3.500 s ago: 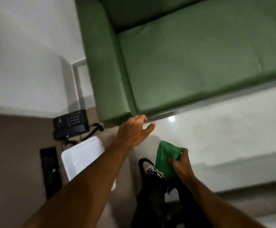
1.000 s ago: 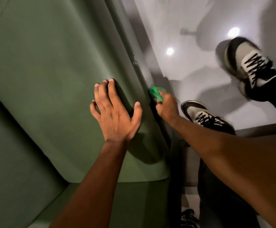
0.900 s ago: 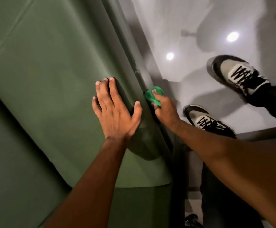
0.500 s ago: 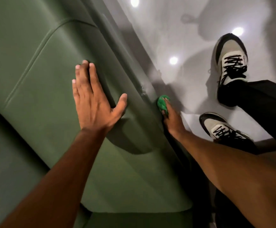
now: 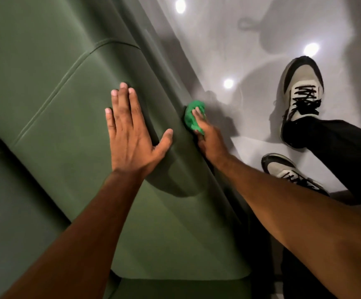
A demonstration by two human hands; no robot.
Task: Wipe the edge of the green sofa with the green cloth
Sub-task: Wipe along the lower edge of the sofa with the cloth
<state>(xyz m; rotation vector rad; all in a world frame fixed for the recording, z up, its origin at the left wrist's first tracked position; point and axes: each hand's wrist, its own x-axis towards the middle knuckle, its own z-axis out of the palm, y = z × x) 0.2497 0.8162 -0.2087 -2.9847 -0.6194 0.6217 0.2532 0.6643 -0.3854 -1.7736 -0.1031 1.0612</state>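
Pressure matters: our right hand [image 5: 209, 139] bunches the cloth [image 5: 192, 117] in its fingers against the sofa [image 5: 67, 93] edge; left hand [image 5: 132, 134], fingers spread, braces beside it.

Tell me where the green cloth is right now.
In the head view the green cloth sits just right of centre, bunched under the right hand and pressed against the front edge of the green sofa, just above the floor.

The single head-worn camera looks steeply down, close over the green sofa [image 5: 67, 104] seat and front edge, with glossy floor [image 5: 250, 50] filling the frame's right side.
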